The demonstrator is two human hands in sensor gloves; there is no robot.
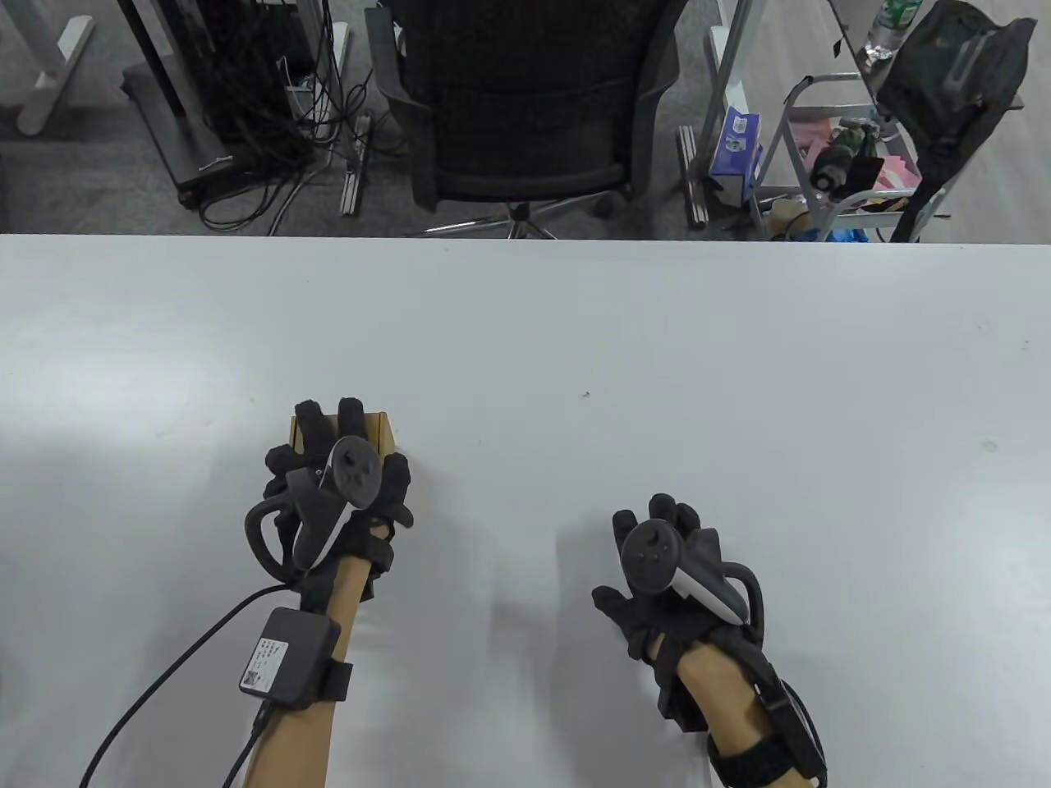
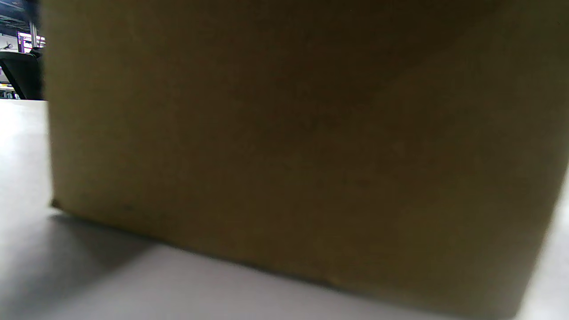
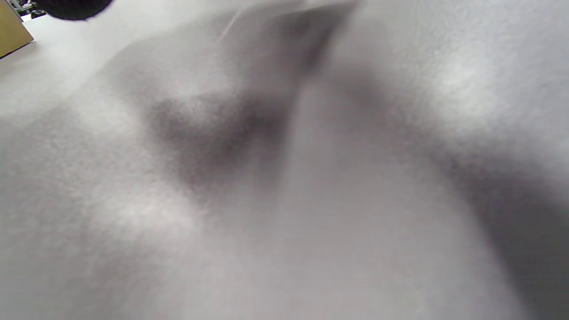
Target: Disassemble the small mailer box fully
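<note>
A small brown cardboard mailer box [image 1: 383, 430] stands closed on the white table [image 1: 575, 345], left of the middle. My left hand [image 1: 343, 468] lies over its top, fingers draped across the far edge and thumb on its right side, holding it. Most of the box is hidden under the hand. In the left wrist view one plain side of the box [image 2: 293, 146] fills the frame, standing on the table. My right hand [image 1: 657, 566] rests palm down on the table to the right, apart from the box and holding nothing. A corner of the box [image 3: 11, 31] shows in the right wrist view.
Bare white table [image 3: 311, 200] surrounds both hands. A black office chair [image 1: 525, 107] stands beyond the table's far edge, with cables at the far left and a cart with clutter [image 1: 854, 156] at the far right.
</note>
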